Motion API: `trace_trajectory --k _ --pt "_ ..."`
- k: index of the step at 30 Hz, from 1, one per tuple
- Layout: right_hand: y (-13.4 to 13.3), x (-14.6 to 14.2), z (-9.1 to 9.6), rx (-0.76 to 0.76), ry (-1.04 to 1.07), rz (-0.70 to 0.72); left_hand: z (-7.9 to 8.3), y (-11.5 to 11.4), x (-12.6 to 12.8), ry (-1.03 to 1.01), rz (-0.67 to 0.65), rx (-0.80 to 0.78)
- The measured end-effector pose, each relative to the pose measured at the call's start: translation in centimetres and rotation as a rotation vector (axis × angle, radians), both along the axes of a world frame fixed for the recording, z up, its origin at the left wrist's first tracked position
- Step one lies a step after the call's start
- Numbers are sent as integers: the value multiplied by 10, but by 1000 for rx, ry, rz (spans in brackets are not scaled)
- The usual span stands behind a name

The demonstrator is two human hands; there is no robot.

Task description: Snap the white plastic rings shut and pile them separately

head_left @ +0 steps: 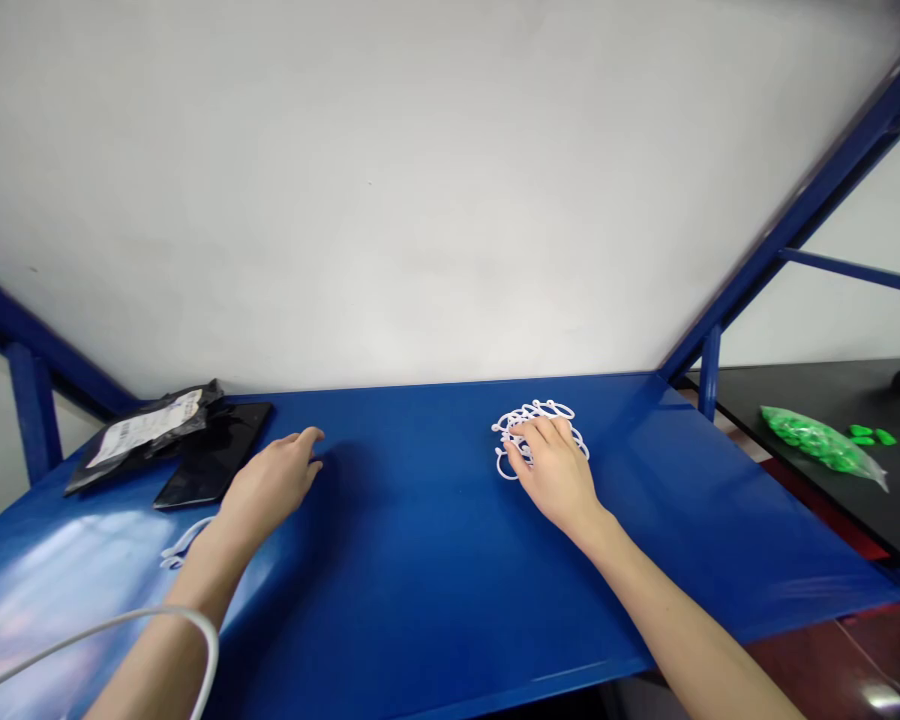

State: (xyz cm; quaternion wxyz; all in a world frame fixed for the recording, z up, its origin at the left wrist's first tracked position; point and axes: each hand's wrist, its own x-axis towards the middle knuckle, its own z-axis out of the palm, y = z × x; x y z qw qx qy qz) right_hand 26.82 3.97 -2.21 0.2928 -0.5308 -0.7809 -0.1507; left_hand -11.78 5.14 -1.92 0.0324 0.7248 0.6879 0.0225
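Observation:
A pile of thin white plastic rings with small ball ends, like shower curtain rings (pixel 536 408), lies on the blue tabletop (pixel 420 540) right of the middle. Over the near side of this pile is my right hand (pixel 559 475), its thumb and fingers apart on or just above the rings. I cannot tell whether a fingertip presses on one. To the left, my left hand (pixel 274 485) hovers above the table with nothing in it, fingers stretched out and thumb apart. Beside my left forearm lie a few more white rings (pixel 186 540), partly hidden by the arm.
At the back left, a black plastic bag with a white label (pixel 146 430) overlaps a dark flat tablet-like slab (pixel 214 455). A white cable (pixel 112 622) crosses my left forearm. Blue frame bars flank the table. A bag of green pieces (pixel 821 445) rests on a black table at right.

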Motion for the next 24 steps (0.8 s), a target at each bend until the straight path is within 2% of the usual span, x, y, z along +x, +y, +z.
trace_trajectory --k 6,10,16,24 --pt "-11 -11 6 -40 29 152 10 0 -37 -78 -30 -58" --pt "-16 -15 8 -79 60 224 9 -4 -48 -87 -76 -121" --pt "-18 -18 8 -128 41 273 2 0 -37 -15 -104 -110" --pt "-21 -21 5 -185 33 342 10 -5 0 -25 -140 -61"
